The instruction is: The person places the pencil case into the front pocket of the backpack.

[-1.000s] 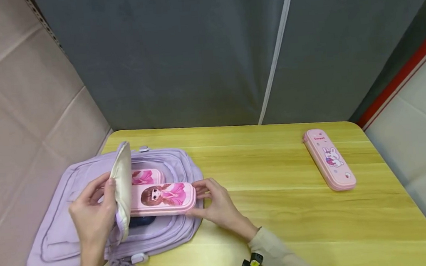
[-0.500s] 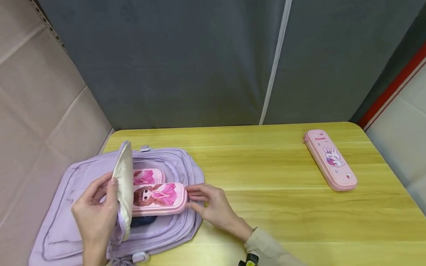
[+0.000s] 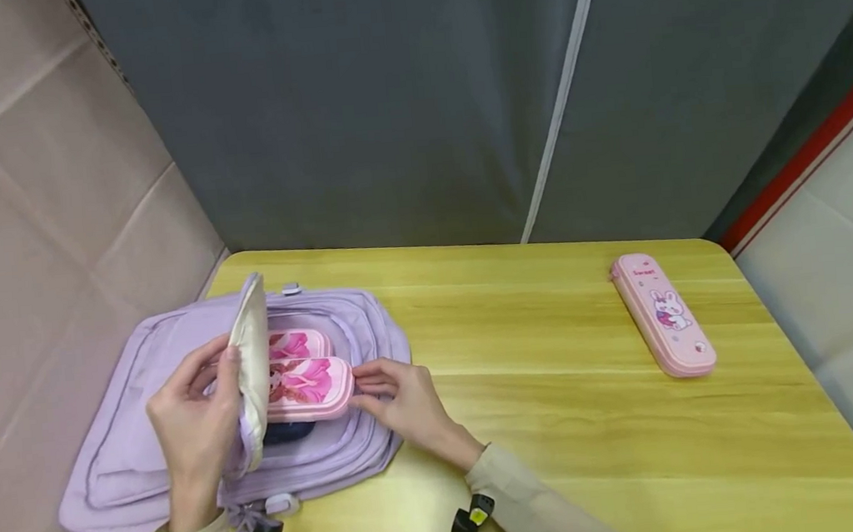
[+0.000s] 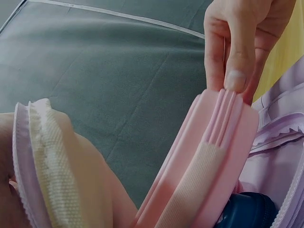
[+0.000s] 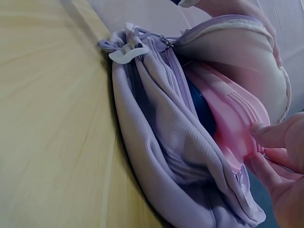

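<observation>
A lavender backpack [image 3: 125, 407] lies on the table at the left, its pocket flap [image 3: 256, 371] lifted to show a cream lining. My left hand [image 3: 196, 422] pinches the flap's edge between thumb and fingers. With thumb and fingertips my right hand [image 3: 407, 405] grips the end of a pink pencil case [image 3: 312, 390] printed with a doll; its other end is hidden behind the flap. Another pink case [image 3: 305, 343] with a similar print lies just beyond it in the pocket. Beneath the held case a dark blue object [image 5: 202, 107] shows, mostly covered.
A pink pencil case with a rabbit [image 3: 665, 316] lies at the right of the wooden table [image 3: 509, 360]. A grey curtain [image 3: 385, 119] hangs behind the table's far edge. Pale walls flank both sides.
My right hand has moved left with the doll pencil case, so more of it is behind the flap. My left hand still holds the flap up.
</observation>
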`<state>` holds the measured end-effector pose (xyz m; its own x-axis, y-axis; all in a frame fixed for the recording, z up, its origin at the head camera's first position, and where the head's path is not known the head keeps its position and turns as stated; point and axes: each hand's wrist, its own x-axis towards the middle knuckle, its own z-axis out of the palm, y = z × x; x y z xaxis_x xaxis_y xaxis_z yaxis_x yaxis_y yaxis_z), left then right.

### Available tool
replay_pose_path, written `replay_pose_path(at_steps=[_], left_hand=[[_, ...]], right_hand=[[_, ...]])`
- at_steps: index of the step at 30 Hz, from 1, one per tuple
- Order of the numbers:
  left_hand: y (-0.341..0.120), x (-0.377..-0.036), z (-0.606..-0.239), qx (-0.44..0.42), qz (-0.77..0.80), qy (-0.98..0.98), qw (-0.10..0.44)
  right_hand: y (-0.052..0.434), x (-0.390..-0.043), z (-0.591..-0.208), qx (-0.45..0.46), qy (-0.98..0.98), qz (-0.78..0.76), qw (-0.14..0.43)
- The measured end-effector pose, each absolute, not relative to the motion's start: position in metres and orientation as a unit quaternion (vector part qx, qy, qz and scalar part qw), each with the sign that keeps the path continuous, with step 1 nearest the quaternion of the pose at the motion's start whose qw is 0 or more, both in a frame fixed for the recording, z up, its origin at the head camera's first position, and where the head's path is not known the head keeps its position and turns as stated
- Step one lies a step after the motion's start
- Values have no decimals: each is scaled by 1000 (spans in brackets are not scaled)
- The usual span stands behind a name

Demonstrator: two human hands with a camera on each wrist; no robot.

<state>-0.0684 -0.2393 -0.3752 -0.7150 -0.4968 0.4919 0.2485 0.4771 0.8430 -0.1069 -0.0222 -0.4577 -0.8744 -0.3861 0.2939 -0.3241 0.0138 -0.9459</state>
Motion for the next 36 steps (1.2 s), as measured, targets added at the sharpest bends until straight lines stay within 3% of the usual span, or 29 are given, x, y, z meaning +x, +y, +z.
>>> replay_pose_path(at_steps=[36], left_hand=[[-234, -70, -380, 37, -523, -768, 367]], right_hand=[[-63, -109, -457, -237, 728, -642, 39]])
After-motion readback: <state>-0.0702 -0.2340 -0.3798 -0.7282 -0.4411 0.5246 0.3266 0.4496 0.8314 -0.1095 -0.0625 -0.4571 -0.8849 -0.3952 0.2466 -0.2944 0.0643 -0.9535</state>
